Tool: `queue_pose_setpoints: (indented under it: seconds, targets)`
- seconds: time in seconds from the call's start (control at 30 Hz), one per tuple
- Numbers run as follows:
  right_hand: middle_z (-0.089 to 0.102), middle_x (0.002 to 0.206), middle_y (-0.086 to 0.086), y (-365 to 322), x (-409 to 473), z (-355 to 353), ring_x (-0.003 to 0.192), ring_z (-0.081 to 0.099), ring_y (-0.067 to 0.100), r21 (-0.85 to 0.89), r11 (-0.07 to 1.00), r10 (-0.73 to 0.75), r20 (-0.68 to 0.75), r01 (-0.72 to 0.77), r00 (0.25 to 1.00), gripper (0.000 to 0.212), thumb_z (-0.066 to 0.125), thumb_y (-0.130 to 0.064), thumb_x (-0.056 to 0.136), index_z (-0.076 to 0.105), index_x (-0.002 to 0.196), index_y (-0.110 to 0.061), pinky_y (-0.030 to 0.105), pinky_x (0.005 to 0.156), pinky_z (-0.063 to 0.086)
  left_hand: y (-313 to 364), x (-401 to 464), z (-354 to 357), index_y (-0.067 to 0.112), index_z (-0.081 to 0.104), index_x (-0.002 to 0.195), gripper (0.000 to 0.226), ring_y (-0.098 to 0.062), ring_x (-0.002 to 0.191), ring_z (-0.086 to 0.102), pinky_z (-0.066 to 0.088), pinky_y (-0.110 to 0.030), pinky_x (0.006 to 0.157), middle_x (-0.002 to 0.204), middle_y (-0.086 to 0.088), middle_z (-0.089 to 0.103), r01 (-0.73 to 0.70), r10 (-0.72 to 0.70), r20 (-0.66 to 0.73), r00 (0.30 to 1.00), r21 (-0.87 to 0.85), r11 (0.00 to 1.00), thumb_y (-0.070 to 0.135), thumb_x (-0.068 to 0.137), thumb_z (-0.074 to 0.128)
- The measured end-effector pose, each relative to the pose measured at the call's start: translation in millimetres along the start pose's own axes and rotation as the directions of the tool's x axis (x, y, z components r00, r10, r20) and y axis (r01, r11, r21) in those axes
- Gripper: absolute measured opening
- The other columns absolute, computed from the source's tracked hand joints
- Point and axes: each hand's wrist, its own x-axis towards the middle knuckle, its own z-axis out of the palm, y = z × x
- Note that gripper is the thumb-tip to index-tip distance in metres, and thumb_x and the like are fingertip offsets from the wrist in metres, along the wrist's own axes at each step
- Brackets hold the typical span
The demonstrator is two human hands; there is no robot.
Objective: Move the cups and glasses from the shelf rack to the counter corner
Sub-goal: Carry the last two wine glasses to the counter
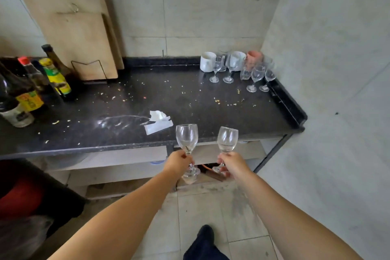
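Note:
My left hand (179, 161) grips the stem of a clear wine glass (187, 137), held upright just in front of the counter's front edge. My right hand (232, 162) grips the stem of a second clear wine glass (227, 139) beside it. In the far right corner of the black counter (190, 101) stand several wine glasses (256, 77), two white mugs (207, 61) and a pink cup (254, 59). The shelf rack is out of sight.
Sauce bottles (31, 88) crowd the counter's left end. Wooden cutting boards (73, 27) lean on the back wall. A crumpled white paper (158, 122) and crumbs lie mid-counter. Tiled walls close in behind and to the right. My foot (205, 236) is on the tiled floor.

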Motion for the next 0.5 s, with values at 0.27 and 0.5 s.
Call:
queue_pose_setpoints:
  seconds: [0.27,0.5]
  targets:
    - [0.06,0.087,0.002,-89.2,110.1,-42.5,0.052,0.05,0.012,0.028,0.999,-0.021,0.027,0.021,0.999,0.011,0.047,-0.015,0.096,0.057,0.1,-0.009,0.017,0.039,0.039,86.4,110.5,11.1,0.01,0.066,0.09,0.017,-0.015,0.075,0.061,0.051,-0.032,0.077,0.087,-0.002,0.073,0.016,-0.018,-0.021,1.0,-0.09,0.996,0.019,0.093,0.051]
    - [0.061,0.091,0.001,-137.4,205.4,-54.5,0.055,0.055,0.011,0.058,0.998,-0.022,-0.007,0.023,1.0,0.011,0.048,-0.017,0.096,0.056,0.102,-0.013,0.023,0.047,0.044,144.0,210.7,18.1,0.009,0.068,0.095,0.017,-0.014,0.076,0.061,0.049,-0.029,0.076,0.098,-0.005,0.075,0.017,-0.017,-0.004,1.0,-0.063,0.998,0.017,0.092,0.053]
